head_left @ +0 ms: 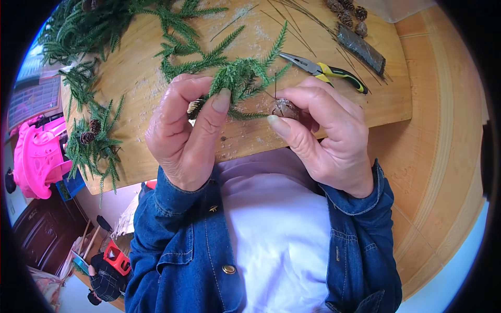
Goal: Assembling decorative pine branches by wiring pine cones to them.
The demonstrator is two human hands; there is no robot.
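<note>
While the blue denim sleeves (177, 201) of a jacket worn over a pale shirt (276, 224) reach up over the near edge of the bench (389, 107), both hands are close together above it. The left hand (182, 130) pinches a green sprig (237, 81) between thumb and fingers, its needles fanning out toward the right; a dark cone (195, 108) shows just beside the left thumb. The right hand (331, 130) grips a round brown pine cone (286, 108) between thumb and forefinger, near the tips of the sprig, and a thin dark wire (275, 86) rises by the cone. Whitish crumbs are scattered over the wood. At the left edge lies a leafy branch (107, 148) bearing two small cones (87, 137). Just beyond the right hand rest pliers (310, 66) with yellow and black handles, jaws pointing left. Farther off are loose thin wires (297, 32), a dark wrapped bundle (360, 49), a cluster of small pine cones (346, 19) and, at far left, a heap of green branches (91, 34). Off the bench, to the left, sits a bright pink plastic object (39, 159).
</note>
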